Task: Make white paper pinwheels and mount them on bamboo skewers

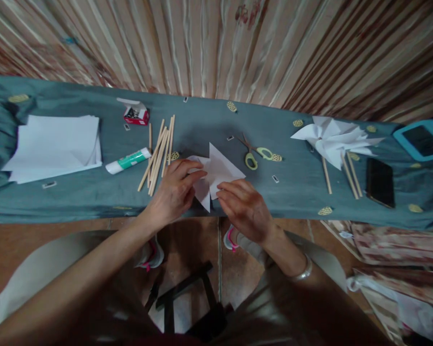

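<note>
A cut piece of white paper (222,168) with pointed flaps lies in front of me at the table's near edge. My left hand (178,185) grips its left side, thumb and fingers folded over a flap. At the lower right corner my right hand (243,204) pinches the paper between thumb and fingers. Both hands partly cover the sheet. Scissors with green handles (251,160) lie spread just beyond my right hand. Several thin wooden sticks (160,156) rest beside my left hand, and a glue stick (128,161) lies left of them.
A stack of white paper (57,146) is at the left. Behind the sticks stands an open red box (137,114) of small metal items. Several finished paper pinwheels (334,139) lie at the right, near a black phone (380,182) and a blue-framed device (422,139). A curtain (202,48) hangs behind the table.
</note>
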### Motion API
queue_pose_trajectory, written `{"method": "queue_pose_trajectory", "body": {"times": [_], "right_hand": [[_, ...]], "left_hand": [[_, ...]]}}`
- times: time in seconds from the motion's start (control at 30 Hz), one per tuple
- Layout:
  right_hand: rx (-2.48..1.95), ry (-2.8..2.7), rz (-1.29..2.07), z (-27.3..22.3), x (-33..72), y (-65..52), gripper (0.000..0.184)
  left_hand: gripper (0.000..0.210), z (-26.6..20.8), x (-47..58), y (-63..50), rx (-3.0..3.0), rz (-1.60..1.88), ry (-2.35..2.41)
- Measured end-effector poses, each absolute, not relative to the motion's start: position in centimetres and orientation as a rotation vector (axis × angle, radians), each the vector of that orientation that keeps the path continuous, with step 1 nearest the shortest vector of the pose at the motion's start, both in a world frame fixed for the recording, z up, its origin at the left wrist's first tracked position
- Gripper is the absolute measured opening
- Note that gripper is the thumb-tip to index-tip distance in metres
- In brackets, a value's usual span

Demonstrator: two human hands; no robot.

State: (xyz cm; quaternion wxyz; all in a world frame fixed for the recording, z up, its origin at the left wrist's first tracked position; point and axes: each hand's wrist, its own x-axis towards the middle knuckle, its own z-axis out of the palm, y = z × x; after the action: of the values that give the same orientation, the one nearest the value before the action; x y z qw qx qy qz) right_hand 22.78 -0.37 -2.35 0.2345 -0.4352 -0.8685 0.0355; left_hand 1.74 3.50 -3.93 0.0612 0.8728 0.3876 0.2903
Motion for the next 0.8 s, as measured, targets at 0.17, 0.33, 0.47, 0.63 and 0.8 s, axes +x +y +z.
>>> {"method": "queue_pose_trajectory", "body": {"times": [0.17,0.33,0.47,0.63,0.8], "right_hand": [[-1.237,-2.254,0.371,-3.2,22.6,-0.6,0.021],[-1.388,-2.07,0.586,-3.8,22.6,0.0,0.016],[-1.454,-2.031,0.64,-4.0,22.5,0.8,0.013],[-1.503,-1.939,0.698,-4.4,22.2,1.7,0.016],[-1.52,-1.896,0.736,-4.6,22.0,2.2,0.017]], "left_hand": [[0.054,-4.1,0.8,2.7,2.562,0.801,1.191],[0.063,-4.7,0.7,2.5,2.518,0.74,1.237],[0.062,-4.7,0.6,2.3,2.479,0.745,1.273],[0.059,-4.5,0.6,2.0,2.441,0.76,1.28],[0.057,-4.4,0.3,1.8,2.418,0.751,1.295]]}}
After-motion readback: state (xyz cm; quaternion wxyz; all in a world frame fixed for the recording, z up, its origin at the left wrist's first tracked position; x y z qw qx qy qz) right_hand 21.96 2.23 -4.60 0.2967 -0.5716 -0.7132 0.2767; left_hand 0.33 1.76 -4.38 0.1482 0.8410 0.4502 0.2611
